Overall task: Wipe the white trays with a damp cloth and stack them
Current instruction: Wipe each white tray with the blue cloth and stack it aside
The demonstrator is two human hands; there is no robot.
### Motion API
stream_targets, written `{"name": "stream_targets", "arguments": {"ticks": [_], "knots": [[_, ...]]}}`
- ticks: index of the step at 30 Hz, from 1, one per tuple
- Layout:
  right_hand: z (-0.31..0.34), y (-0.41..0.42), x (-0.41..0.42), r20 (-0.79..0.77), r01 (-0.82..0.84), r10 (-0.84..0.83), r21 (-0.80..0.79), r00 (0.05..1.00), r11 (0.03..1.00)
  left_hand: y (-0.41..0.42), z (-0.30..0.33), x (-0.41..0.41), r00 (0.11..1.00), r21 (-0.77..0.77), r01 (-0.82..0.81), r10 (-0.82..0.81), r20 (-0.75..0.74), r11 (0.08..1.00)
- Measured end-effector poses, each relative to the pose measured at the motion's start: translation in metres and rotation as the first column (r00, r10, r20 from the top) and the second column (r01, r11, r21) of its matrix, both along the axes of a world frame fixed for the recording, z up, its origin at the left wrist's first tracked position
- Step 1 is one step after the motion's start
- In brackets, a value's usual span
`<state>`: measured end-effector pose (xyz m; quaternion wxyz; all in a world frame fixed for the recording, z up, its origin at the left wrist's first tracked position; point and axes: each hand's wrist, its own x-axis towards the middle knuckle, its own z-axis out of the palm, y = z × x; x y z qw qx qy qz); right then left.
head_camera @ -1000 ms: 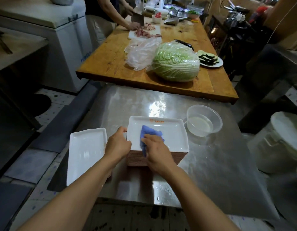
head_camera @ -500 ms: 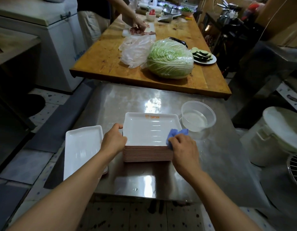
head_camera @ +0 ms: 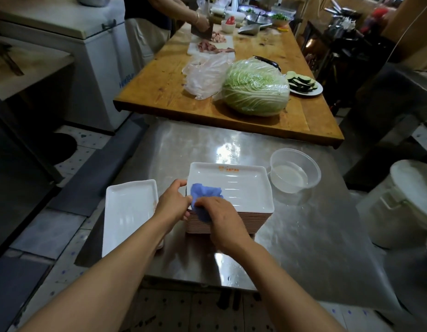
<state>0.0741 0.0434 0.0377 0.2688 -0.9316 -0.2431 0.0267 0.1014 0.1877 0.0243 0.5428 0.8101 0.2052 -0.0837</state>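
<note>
A tall stack of white rectangular trays [head_camera: 246, 188] stands on the steel table, its top tray bearing an orange logo. My left hand [head_camera: 172, 204] grips the stack's left edge. My right hand [head_camera: 222, 216] holds a crumpled blue cloth [head_camera: 204, 194] and presses it on the top tray's near-left corner. One more white tray [head_camera: 128, 209] lies flat to the left, partly over the table's edge.
A clear plastic bowl of water [head_camera: 295, 170] sits right of the stack. Behind is a wooden table [head_camera: 159, 92] with a wrapped cabbage [head_camera: 255, 88], a plastic bag and a plate of sliced eggplant [head_camera: 303, 85]; a person chops meat there. A white lidded bucket [head_camera: 409, 202] stands at right.
My right hand swept the blue cloth from the tray's near-left to its near-right corner, then back to the near-left. My left hand stayed on the stack's left edge.
</note>
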Motion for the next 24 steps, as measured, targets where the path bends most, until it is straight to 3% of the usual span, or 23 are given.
{"name": "stream_targets", "arguments": {"ticks": [2, 6, 10, 13, 15, 19, 21, 24], "knots": [[0.000, -0.016, -0.002, 0.045, 0.037, -0.034, -0.078, 0.998, 0.996, -0.002, 0.000, 0.001, 1.000, 0.058, -0.003, 0.003, -0.003, 0.998], [0.005, -0.062, -0.007, 0.119, 0.286, -0.268, -0.169, 0.956, 0.943, -0.005, 0.001, 0.001, 1.000, 0.170, -0.003, 0.003, 0.004, 0.985], [0.011, -0.084, -0.008, 0.103, 0.297, -0.281, -0.212, 0.954, 0.931, -0.007, 0.002, -0.001, 1.000, 0.295, -0.008, 0.004, 0.015, 0.956], [0.019, -0.084, -0.005, -0.058, 0.339, -0.337, 0.024, 0.940, 0.940, -0.011, 0.005, -0.003, 1.000, 0.402, -0.013, 0.008, 0.015, 0.915], [0.022, -0.094, -0.007, -0.025, 0.423, -0.423, 0.139, 0.906, 0.896, -0.017, 0.009, -0.009, 0.996, 0.558, -0.025, -0.025, 0.081, 0.829], [0.032, -0.119, -0.014, -0.050, 0.536, -0.553, 0.335, 0.832, 0.775, -0.046, 0.018, -0.024, 0.906, 0.736, 0.031, -0.330, 0.266, 0.676], [0.035, -0.127, -0.015, -0.108, 0.564, -0.575, 0.407, 0.811, 0.719, -0.061, 0.018, -0.024, 0.844, 0.789, 0.140, -0.489, 0.221, 0.598], [0.037, -0.133, -0.016, -0.190, 0.589, -0.574, 0.455, 0.797, 0.667, -0.077, 0.014, -0.020, 0.808, 0.850, 0.216, -0.577, 0.121, 0.480]]}}
